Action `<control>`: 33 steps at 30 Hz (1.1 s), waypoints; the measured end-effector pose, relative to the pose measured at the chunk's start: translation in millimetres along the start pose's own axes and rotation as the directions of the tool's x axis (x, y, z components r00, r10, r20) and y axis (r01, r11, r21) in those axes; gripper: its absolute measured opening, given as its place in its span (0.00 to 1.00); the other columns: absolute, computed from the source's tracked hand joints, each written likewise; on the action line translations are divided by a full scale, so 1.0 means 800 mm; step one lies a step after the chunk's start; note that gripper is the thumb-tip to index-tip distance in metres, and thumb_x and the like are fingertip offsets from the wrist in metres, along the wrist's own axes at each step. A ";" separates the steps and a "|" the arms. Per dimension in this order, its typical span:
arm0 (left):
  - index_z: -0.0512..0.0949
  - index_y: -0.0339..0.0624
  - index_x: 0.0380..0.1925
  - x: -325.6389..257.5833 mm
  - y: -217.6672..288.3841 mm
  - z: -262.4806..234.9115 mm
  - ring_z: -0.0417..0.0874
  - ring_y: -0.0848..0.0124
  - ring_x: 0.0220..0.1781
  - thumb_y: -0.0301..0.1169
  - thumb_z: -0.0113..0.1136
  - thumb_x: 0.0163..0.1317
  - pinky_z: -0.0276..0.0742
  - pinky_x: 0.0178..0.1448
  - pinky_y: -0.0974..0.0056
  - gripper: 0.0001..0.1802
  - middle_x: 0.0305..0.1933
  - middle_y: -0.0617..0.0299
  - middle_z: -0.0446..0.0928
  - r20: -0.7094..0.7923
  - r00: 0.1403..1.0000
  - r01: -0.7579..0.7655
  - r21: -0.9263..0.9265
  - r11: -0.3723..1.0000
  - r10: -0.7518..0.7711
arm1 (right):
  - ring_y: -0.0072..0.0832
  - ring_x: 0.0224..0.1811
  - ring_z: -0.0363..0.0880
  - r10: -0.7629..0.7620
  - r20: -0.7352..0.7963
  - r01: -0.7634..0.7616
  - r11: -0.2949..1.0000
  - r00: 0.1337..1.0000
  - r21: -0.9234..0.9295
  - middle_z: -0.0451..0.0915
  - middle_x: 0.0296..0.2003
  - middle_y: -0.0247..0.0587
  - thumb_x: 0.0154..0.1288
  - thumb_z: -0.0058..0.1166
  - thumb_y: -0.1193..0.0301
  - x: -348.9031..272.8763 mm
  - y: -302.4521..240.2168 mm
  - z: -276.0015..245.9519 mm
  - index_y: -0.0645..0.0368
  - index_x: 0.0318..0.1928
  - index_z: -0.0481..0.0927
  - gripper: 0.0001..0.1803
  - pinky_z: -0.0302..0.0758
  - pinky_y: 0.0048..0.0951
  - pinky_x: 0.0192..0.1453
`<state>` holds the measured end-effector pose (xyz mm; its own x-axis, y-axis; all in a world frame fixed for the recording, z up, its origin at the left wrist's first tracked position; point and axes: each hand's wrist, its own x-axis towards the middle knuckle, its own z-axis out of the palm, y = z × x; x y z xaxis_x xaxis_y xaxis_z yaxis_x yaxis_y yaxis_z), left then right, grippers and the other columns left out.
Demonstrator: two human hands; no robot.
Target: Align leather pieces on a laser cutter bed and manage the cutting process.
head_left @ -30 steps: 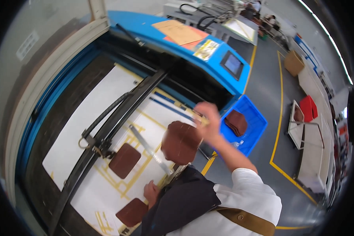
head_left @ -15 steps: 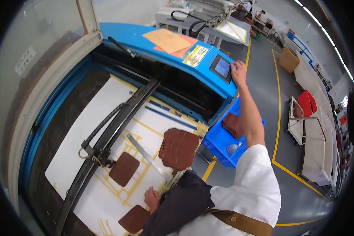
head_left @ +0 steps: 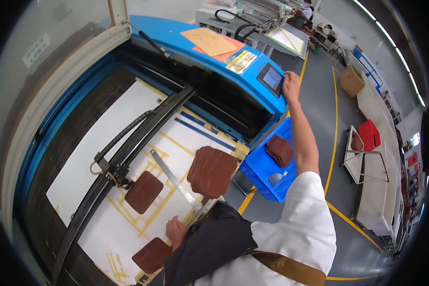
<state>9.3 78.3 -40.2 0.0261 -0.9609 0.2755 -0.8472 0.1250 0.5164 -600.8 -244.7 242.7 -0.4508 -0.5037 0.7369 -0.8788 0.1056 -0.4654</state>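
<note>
At the right side of the control screen on the blue machine, my right hand holds nothing, its fingers partly bent. My left hand rests at the near edge of the white, yellow-taped bed, holding nothing. Beside it lies a brown leather-like piece. A second brown piece lies next to the black cutting head. Farther right, a stack of brown pieces sits on the bed, with a metal ruler alongside.
A dark gantry crosses the bed under the raised lid. A blue bin below the machine's right end contains brown pieces and a clear bottle. A cart stands farther right. People work in the background.
My right hand has shifted slightly off the screen toward its right edge. My left hand stays at the bed edge. The whole view has moved a little.
</note>
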 end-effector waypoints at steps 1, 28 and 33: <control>0.80 0.45 0.43 -0.004 -0.001 -0.001 0.77 0.53 0.37 0.28 0.54 0.61 0.73 0.39 0.50 0.11 0.32 0.55 0.75 0.009 1.000 0.013 -0.011 1.000 -0.013 | 0.48 0.56 0.74 -0.003 0.020 0.003 1.000 1.000 -0.007 0.78 0.48 0.53 0.72 0.46 0.67 -0.003 -0.002 -0.004 0.58 0.45 0.81 0.12 0.70 0.41 0.60; 0.79 0.45 0.43 0.007 0.006 -0.010 0.77 0.54 0.34 0.26 0.55 0.60 0.73 0.36 0.51 0.12 0.30 0.56 0.74 -0.022 1.000 0.014 -0.051 0.999 -0.016 | 0.43 0.52 0.77 0.126 -0.240 -0.125 0.992 0.963 0.020 0.79 0.49 0.51 0.69 0.48 0.68 -0.010 -0.023 -0.025 0.60 0.50 0.80 0.14 0.72 0.39 0.59; 0.79 0.45 0.43 0.008 0.006 -0.016 0.77 0.55 0.34 0.26 0.55 0.59 0.74 0.36 0.53 0.11 0.30 0.57 0.74 -0.016 1.000 0.012 -0.058 0.998 -0.013 | 0.28 0.47 0.76 0.333 -0.387 -0.119 0.867 0.860 0.484 0.77 0.44 0.42 0.68 0.53 0.74 -0.127 -0.071 -0.062 0.66 0.50 0.75 0.12 0.73 0.29 0.56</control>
<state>12.1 75.5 -25.6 0.0455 -0.9585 0.2814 -0.8143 0.1275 0.5662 -513.1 -157.3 218.4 -0.7410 -0.0664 0.6682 -0.6329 -0.2633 -0.7281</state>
